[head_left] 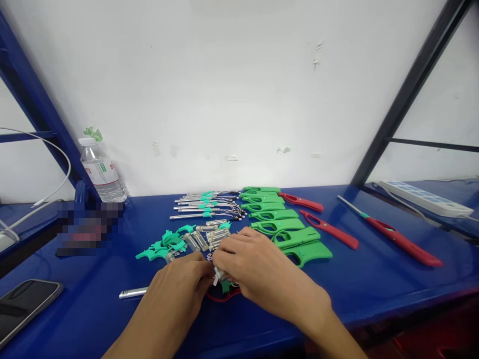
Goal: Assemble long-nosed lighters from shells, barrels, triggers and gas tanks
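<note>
My right hand (243,264) is closed around a small clear piece (220,273) that looks like a lighter's fuel tank, mostly covered by the fingers. Right beside it, my left hand (187,279) has its fingers pinched together at the same spot; what they grip is hidden. Under both hands shows the edge of a red lighter shell (224,298). A metal lighter tube (132,293) pokes out left of my left wrist. Just beyond the hands lie several clear fuel tanks (201,240) and a heap of teal triggers (164,244).
Green lighter shell halves (295,238) line up at the right, with red shells (329,229) beside them. A red lighter (402,239) lies farther right. Metal tubes with wires (198,212) are at the back. A water bottle (103,172) and a phone (28,306) stand left.
</note>
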`<state>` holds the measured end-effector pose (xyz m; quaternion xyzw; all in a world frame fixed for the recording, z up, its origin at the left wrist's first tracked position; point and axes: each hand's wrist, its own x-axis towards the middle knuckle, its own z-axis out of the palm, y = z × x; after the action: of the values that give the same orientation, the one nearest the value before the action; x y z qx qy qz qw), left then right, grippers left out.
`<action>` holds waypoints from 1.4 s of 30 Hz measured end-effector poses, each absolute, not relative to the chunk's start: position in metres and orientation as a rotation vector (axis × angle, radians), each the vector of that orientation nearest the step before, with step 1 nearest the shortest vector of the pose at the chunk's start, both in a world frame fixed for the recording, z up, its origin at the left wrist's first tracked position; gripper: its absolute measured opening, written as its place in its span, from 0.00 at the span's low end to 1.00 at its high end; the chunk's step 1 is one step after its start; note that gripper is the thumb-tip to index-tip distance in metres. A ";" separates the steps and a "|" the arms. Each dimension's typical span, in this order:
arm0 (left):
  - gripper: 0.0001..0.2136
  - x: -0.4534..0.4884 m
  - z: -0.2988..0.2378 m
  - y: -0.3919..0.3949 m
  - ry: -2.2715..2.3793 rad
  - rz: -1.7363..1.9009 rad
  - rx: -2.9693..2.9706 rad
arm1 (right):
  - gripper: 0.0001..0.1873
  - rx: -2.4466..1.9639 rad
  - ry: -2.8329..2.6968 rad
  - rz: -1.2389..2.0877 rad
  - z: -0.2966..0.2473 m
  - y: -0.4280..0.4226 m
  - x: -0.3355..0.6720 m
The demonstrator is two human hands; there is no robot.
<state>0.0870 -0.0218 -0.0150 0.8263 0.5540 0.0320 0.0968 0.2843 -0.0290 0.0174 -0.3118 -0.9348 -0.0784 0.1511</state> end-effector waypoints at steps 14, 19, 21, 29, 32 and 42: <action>0.10 0.088 -0.005 -0.027 1.689 0.359 2.340 | 0.13 -0.879 -2.666 -0.216 0.017 -0.029 0.284; 0.11 0.088 -0.007 -0.020 1.495 0.601 2.252 | 0.12 -0.912 -2.653 -0.202 0.019 -0.030 0.285; 0.10 0.087 -0.009 -0.018 1.410 0.690 2.186 | 0.09 -1.004 -2.596 -0.171 0.019 -0.032 0.289; 0.10 0.089 -0.013 -0.018 1.266 0.851 2.134 | 0.15 -1.407 -2.448 0.085 0.025 -0.039 0.309; 0.10 0.090 -0.013 -0.018 1.277 0.865 2.131 | 0.10 -1.422 -2.494 0.130 0.022 -0.037 0.309; 0.11 0.090 -0.010 -0.020 1.316 0.861 2.195 | 0.06 -1.318 -2.589 0.088 0.019 -0.030 0.312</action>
<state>0.0901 -0.0197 -0.0104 0.7933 0.4754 0.3109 0.2189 0.3116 -0.0298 0.0191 -0.4502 -0.8847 0.0301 0.1172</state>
